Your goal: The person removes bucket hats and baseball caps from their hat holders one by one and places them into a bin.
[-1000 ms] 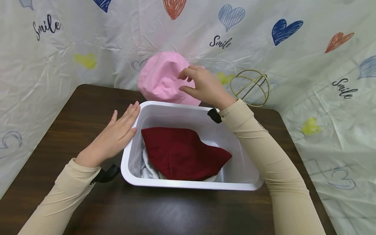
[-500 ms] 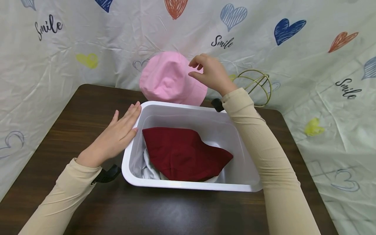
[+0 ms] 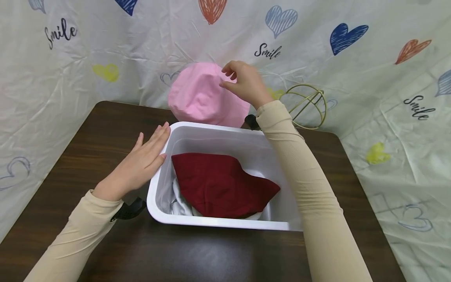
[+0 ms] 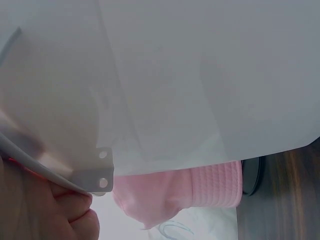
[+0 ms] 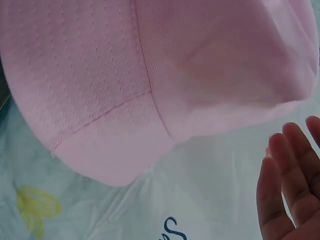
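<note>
A white plastic bin (image 3: pixel 229 138) holds a dark red bucket hat (image 3: pixel 222 184), lying over some white fabric (image 3: pixel 181 201). My left hand (image 3: pixel 135 166) rests along the bin's left rim with its fingers straight. Behind the bin is a pink bucket hat (image 3: pixel 202 94); its support is mostly hidden. At the pink hat's right side my right hand (image 3: pixel 244 82) is raised, its fingers loosely bent and holding nothing. The right wrist view shows the fingers (image 5: pixel 295 170) apart from the hat's stitched brim (image 5: pixel 75 85).
A gold wire stand (image 3: pixel 310 105) stands behind the bin's right end. A dark wooden table (image 3: pixel 211 254) carries everything, and a white cloth printed with hearts (image 3: pixel 141 51) hangs behind it. A black rounded object (image 4: pixel 252 175) shows beside the pink hat in the left wrist view.
My right hand first moved right and up from in front of the pink hat, then slightly back left to the hat's edge. The left hand stays on the rim.
</note>
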### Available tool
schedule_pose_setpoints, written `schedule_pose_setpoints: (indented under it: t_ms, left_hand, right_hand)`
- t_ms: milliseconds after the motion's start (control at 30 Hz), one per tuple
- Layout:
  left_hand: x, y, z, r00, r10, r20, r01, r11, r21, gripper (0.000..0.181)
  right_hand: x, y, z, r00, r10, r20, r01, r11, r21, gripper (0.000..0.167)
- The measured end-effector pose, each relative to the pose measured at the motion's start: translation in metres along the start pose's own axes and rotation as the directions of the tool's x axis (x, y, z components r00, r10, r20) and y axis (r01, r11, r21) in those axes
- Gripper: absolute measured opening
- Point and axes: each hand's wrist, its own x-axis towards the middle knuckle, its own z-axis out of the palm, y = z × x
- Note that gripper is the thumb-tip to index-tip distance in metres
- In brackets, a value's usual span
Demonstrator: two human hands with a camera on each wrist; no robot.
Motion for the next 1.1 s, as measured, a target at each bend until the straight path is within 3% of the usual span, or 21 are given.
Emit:
schedule_pose_setpoints:
  t_ms: [333,667,933,1100]
  left_hand:
    - [0.001,0.000,0.000,1.000,0.001,0.000,-0.001,1.000,0.000,0.061]
    - [0.000,-0.001,0.001,1.000,-0.003,-0.005,0.003,1.000,0.000,0.061]
    - [0.000,0.000,0.000,1.000,-0.007,0.006,0.007,1.000,-0.011,0.061]
    - [0.000,0.000,0.000,1.000,-0.007,0.001,0.007,1.000,-0.015,0.060]
  right_hand:
    - [0.011,-0.002,0.016,0.997,0.039,-0.061,-0.036,0.998,0.055,0.031]
    - [0.016,-0.007,0.025,0.987,0.091,-0.131,-0.091,0.996,0.005,0.019]
    - [0.015,-0.012,0.025,0.967,0.115,-0.228,-0.132,0.989,-0.059,0.017]
    - [0.017,-0.015,0.024,0.943,0.134,-0.304,-0.149,0.988,-0.029,0.015]
